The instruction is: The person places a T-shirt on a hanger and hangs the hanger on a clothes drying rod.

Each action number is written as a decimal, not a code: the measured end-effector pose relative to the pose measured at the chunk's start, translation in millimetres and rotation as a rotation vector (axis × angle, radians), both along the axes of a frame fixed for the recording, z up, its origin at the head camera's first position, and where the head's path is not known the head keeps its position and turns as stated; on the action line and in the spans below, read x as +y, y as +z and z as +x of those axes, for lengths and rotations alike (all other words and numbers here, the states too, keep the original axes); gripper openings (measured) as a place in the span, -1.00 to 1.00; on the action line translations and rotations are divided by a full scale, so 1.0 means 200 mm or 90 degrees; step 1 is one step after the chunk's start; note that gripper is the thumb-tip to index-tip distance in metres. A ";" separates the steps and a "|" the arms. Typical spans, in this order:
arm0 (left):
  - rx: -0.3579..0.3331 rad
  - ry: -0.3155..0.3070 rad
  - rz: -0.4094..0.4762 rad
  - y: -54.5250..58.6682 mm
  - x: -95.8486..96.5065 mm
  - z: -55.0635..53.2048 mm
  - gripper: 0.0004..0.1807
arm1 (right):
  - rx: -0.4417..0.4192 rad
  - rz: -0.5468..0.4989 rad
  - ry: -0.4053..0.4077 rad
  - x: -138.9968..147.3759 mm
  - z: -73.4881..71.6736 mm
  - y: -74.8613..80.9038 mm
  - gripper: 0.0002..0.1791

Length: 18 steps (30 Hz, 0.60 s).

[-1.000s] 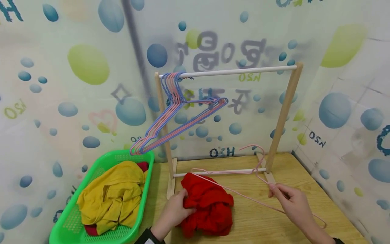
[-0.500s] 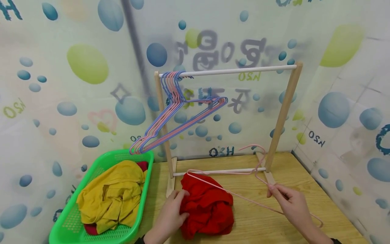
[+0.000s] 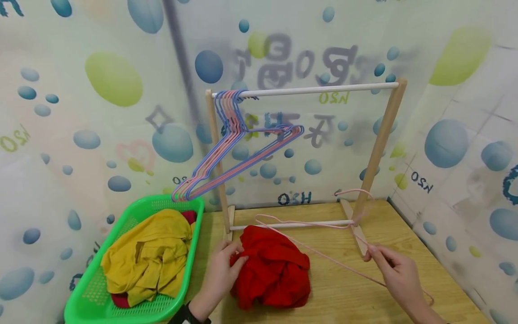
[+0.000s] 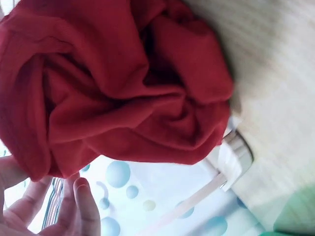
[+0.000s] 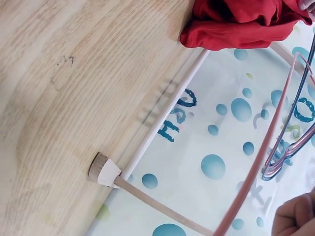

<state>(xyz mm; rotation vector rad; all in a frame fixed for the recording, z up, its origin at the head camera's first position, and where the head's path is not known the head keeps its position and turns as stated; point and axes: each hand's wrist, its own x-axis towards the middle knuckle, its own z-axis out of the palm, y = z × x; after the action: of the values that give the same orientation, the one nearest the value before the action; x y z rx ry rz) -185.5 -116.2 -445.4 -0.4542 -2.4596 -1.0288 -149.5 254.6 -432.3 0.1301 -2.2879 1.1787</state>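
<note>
A crumpled red cloth garment (image 3: 275, 270) lies on the wooden table in front of the rack. My left hand (image 3: 222, 270) pinches its left edge; the left wrist view shows a corner of the red garment (image 4: 118, 93) between thumb and fingers. On the right, my right hand (image 3: 396, 274) holds a pink wire hanger (image 3: 319, 256) by one shoulder. The hanger tilts above the table, hook toward the rack's right post, its far end over the garment. The right wrist view shows part of the hanger (image 5: 256, 172) and the curled right hand (image 5: 298, 216).
A wooden rack with a white top rail (image 3: 323, 90) stands at the back. Several blue and pink hangers (image 3: 230, 148) hang at its left end. To the left, a green basket (image 3: 190, 270) contains a yellow garment (image 3: 149, 261) and some dark red cloth (image 3: 120, 300).
My left hand has shifted left and slightly up along the garment and now pinches its edge. My right hand and the pink hanger have moved a little right; the hanger's hook has turned.
</note>
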 end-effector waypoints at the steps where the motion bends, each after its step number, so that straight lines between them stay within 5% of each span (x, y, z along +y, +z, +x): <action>1: 0.002 0.003 0.010 0.01 0.00 0.00 -0.86 | -0.005 -0.006 -0.005 0.00 0.00 0.00 -0.78; 12: -0.024 0.010 0.093 0.12 -0.04 -0.05 -0.95 | -0.033 -0.042 -0.056 0.03 0.03 0.00 -0.77; 18: -0.071 0.005 0.122 0.27 -0.05 -0.04 -0.91 | -0.002 -0.046 -0.038 0.04 0.03 0.00 -0.76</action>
<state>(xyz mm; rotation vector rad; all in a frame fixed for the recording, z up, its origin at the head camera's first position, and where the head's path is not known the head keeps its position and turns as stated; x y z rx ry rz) -193.6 -126.5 -391.0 -0.3324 -2.4242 -1.3041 -143.4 263.3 -432.1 0.0330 -2.2334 1.2302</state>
